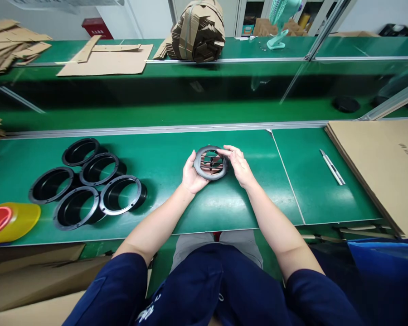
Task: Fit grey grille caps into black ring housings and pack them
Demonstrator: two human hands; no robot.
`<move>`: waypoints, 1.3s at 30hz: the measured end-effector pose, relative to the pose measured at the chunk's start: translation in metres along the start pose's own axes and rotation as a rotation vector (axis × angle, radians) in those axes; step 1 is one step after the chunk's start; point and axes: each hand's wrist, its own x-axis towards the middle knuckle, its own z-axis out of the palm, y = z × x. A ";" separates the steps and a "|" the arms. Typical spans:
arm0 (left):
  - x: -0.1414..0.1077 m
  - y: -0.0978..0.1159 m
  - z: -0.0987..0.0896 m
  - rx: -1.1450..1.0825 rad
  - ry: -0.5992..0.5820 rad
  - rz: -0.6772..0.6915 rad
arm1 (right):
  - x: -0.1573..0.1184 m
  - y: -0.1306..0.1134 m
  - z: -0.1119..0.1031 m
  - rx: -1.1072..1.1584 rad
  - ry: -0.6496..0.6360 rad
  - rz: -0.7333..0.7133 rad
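At the far left, below the edge of the tabletop, lie cardboard panels; whether they form a box cannot be told. Above them, on the tabletop, sits a yellow roll-like piece with a red ring-shaped hollow, its inside too shallow in view to read. Next comes a close cluster of five black flanged cylinders, hollow and tilted, with small holes around their flanges (green shows through their openings).

Near the middle, the left hand is turned palm up, thumb raised along the near side of a dark grey ring, its fingers grasping the ring from beneath. The ring is round and smooth-rimmed, with thin black bars crossing its opening and skin visible between them; it is held above the tabletop, between the two hands. The right hand comes in from the right, its fingers extended and loosely spread, the forefinger over the ring's upper rim without clasping it.

Farther right a slim grey cutter-like tool lies slantwise, then a stack of cardboard sheets. Below is a blue object, perhaps a bin, its contents hidden.
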 end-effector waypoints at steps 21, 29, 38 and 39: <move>-0.110 0.039 -0.028 1.221 0.552 0.818 | -0.014 0.020 0.013 -0.327 -0.118 -0.167; -0.151 0.020 -0.089 1.348 0.822 0.958 | -0.011 0.025 0.012 -0.217 -0.170 -0.257; -0.084 -0.023 -0.044 1.217 0.182 0.855 | -0.025 -0.029 0.005 -0.498 -0.193 -0.242; -0.084 -0.026 -0.042 1.205 0.158 0.857 | -0.026 -0.034 0.005 -0.526 -0.207 -0.230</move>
